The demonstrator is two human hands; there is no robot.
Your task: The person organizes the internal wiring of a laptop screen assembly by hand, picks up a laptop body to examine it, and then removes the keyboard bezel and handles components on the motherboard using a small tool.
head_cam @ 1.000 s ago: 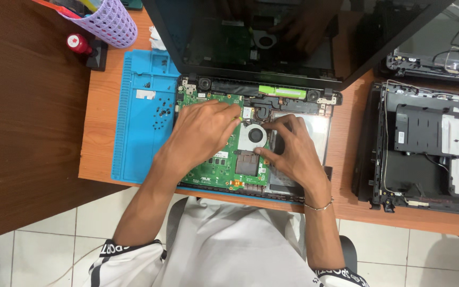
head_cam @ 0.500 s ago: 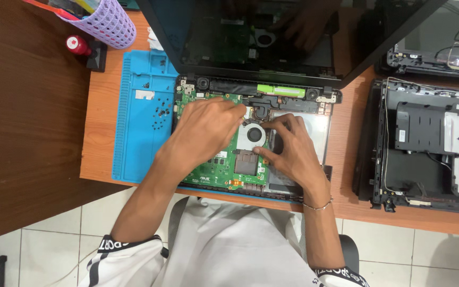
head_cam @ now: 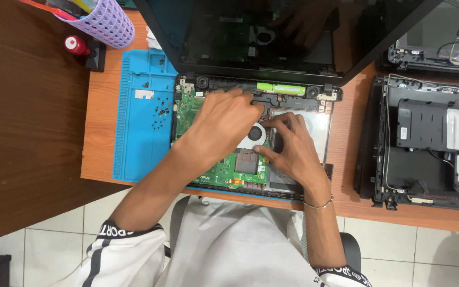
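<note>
While two hands, left hand [head_cam: 224, 122], right hand [head_cam: 290, 149], press one green motherboard [head_cam: 229, 170], fingers spread, gripping nothing

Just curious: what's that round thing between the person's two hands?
In the head view, a round cooling fan on the green circuit board lies between left hand and right hand.
</note>
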